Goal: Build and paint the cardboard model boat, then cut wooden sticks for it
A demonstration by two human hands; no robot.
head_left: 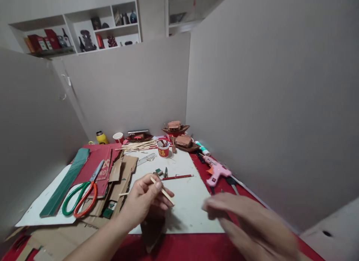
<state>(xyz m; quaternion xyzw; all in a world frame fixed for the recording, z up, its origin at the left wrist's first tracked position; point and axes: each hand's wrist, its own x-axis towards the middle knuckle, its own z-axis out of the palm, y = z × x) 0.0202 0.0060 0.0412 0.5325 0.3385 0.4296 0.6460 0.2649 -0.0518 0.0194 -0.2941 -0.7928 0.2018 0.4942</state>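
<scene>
My left hand (147, 193) is closed on a short pale wooden stick (165, 194), pinched between thumb and fingers above a white board (185, 216). A dark brown pointed piece (151, 231) shows just below this hand; whether the hand touches it is hidden. Another thin stick end (123, 194) pokes out to the left of the hand. Over the board's right front corner, my right hand (232, 212) is smeared by motion, with fingers bent and thumb apart, and nothing visible in it. A red pencil (179, 176) and a small craft knife (166, 172) lie beyond my left hand.
Scissors (94, 178) with green and orange handles rest on cardboard (127, 167) at left, beside a green strip (67, 182). A pink glue gun (217, 171) lies right. Behind are a red cup (163, 150), thin sticks (137, 145) and model boats (185, 142). Grey panels enclose the table.
</scene>
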